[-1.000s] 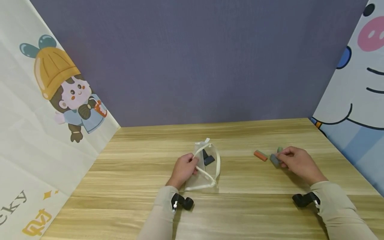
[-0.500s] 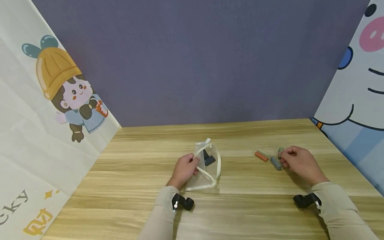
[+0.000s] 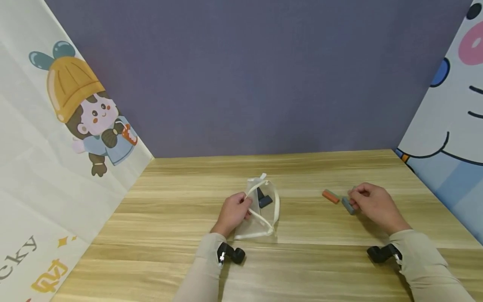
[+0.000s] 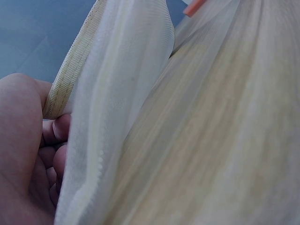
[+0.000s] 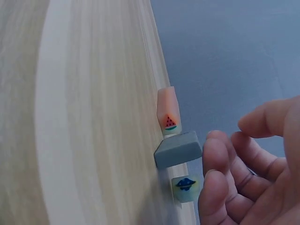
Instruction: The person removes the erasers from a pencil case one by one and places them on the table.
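Note:
My left hand (image 3: 232, 213) grips the edge of a see-through mesh pouch (image 3: 249, 226) with a cream zipper, its mouth gaping. Two dark blocks (image 3: 265, 201) lie inside. In the left wrist view, curled fingers (image 4: 60, 161) are partly hidden behind the mesh. My right hand (image 3: 375, 205) hovers at a grey block (image 5: 178, 150), fingers bent and thumb apart, with nothing between them. Beside the grey block are an orange eraser-like block (image 5: 168, 110) with a watermelon print and a pale yellow-green one (image 5: 185, 188) with a blue planet print, which the right hand mostly covers in the head view.
The wood-grain table (image 3: 170, 201) meets a grey-purple panel (image 3: 264, 84) at the back. Cartoon-printed sheets stand at the left (image 3: 75, 109) and right (image 3: 445, 138). A small black camera is strapped to each wrist.
My right fingers have let go of the grey block, which now lies flat, and have shifted to the pale green block behind it. The left hand keeps hold of the pouch.

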`<state>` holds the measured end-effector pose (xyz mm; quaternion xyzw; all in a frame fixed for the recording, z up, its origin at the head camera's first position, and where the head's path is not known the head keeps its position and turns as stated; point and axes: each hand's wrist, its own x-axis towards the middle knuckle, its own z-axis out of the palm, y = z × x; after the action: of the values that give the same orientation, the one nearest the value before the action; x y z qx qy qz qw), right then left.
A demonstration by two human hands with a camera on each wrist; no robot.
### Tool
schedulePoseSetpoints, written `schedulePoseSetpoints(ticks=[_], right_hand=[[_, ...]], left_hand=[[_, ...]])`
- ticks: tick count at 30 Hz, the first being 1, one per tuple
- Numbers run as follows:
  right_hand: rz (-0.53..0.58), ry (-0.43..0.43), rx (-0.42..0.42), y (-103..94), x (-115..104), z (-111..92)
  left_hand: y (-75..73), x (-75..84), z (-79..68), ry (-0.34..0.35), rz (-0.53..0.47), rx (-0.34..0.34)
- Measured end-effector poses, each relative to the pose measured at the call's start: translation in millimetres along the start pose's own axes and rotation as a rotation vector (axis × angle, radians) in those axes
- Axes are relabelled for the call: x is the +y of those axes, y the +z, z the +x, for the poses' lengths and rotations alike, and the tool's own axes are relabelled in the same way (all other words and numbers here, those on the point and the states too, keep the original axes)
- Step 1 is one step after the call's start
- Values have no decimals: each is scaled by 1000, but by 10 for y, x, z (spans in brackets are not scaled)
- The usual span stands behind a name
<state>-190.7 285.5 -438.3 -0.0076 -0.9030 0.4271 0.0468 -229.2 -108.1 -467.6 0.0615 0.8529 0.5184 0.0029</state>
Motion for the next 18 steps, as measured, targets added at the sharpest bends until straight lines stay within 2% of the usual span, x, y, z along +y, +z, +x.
schedulePoseSetpoints(ticks=[8, 18], right_hand=[[3, -11, 2, 33, -97, 14], [73, -63, -40, 150, -249, 62]], left_hand=[[-19, 18, -3, -10, 10, -4], [-13, 15, -16, -10, 1, -3]])
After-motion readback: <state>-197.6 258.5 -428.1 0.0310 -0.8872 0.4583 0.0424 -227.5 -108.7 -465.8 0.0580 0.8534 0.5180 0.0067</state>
